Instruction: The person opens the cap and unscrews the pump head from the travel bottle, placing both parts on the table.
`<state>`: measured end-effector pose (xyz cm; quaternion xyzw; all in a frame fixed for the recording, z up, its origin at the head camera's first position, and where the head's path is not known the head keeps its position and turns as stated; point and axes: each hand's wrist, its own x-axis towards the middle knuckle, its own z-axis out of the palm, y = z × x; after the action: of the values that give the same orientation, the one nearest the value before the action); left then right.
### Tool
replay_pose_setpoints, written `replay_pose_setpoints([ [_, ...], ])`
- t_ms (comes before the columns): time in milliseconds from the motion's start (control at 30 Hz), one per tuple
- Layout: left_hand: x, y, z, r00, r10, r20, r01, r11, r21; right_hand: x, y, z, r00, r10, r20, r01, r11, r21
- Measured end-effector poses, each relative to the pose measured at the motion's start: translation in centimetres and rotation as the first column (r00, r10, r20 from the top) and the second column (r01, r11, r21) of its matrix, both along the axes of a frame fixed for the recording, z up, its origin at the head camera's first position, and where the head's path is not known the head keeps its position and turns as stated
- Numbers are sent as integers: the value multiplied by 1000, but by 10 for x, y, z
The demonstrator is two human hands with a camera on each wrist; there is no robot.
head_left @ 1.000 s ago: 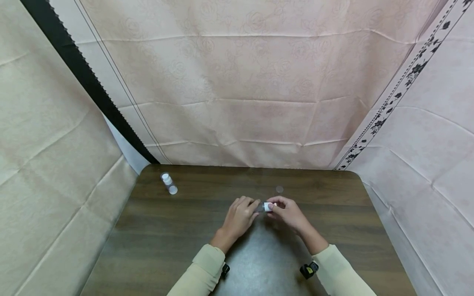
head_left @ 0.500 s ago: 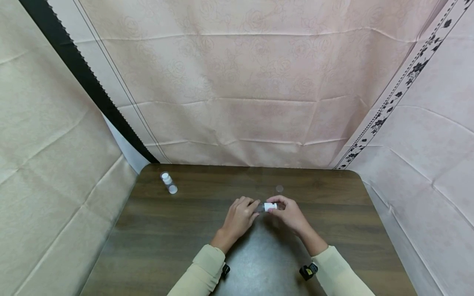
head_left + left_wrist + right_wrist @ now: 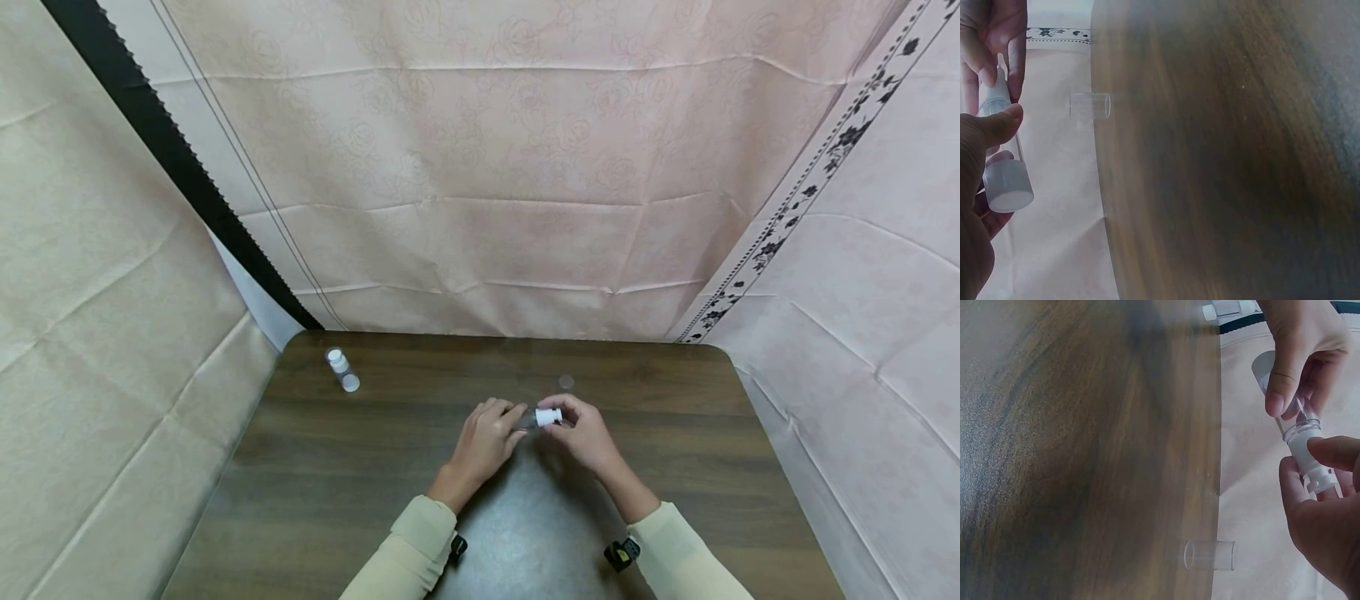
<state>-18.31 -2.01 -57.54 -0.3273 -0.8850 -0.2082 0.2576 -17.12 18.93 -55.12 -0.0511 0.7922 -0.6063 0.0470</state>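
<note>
Both hands hold one small clear bottle (image 3: 547, 417) with a white base and a white dispenser top, lying nearly sideways above the table. My left hand (image 3: 486, 442) grips the clear body, thumb on one side and fingers behind; the white base (image 3: 1010, 187) sticks out past that grip. My right hand (image 3: 585, 437) pinches the white top (image 3: 1302, 450) between thumb and fingers. A small white nozzle part (image 3: 1320, 480) shows at the top's end, partly among the right fingers. Beyond the right hand, a clear cylindrical cap (image 3: 1210, 555) stands on the table.
A second clear bottle with white ends (image 3: 342, 370) stands at the table's back left corner. The wooden table (image 3: 337, 483) ends at a pale cloth (image 3: 487, 208) behind, with more cloth on both sides. A black device (image 3: 622, 552) sits at the right wrist.
The right fingers have shifted on the bottle's top, and more of the white part shows between them. The right forearm has moved slightly left. The left hand keeps its grip in place.
</note>
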Motion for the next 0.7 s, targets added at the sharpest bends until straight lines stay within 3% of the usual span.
replay_pose_setpoints([
  [200,0,-1,-1,1000,11,-2,-11,1000,-4,0,1,-1,999,41,-31,-41,999,-6],
  [500,0,-2,-2,1000,9,-27,-9,1000,-7,1,8,-2,997,73,33,-74,997,30],
  [700,-2,-2,-2,998,16,-54,-17,1000,-20,0,13,-4,993,75,92,-75,997,-3],
])
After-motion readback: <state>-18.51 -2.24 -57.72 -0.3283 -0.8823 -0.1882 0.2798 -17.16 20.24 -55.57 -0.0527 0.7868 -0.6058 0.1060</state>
